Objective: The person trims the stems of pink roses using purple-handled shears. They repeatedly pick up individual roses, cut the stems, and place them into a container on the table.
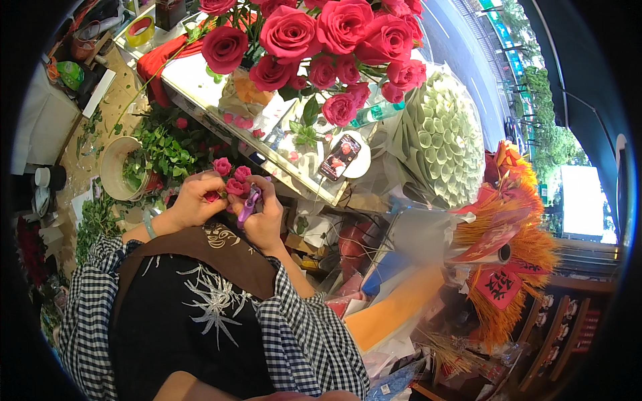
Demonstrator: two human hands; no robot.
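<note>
In front of my apron (215,240), my two hands are close together around a few small pink roses (236,186). My left hand (197,199), with a pale bangle (149,223) at the wrist, has its fingers closed on the roses; the stems are hidden. My right hand (265,215) grips purple-handled scissors (249,205), and its thumb and fingertips are beside the rose heads. The blades of the scissors cannot be made out. Beyond the hands, cut green foliage (168,145) lies in a heap below the table edge.
A white table (195,82) ahead carries large pink-red roses (291,32), a lit phone (340,157) and loose petals. To the left is a cream bucket (118,168) among leaf scraps. At right stand a pale green wrapped bouquet (441,135), wrapping sheets (396,306) and orange wheat-like stalks (526,240).
</note>
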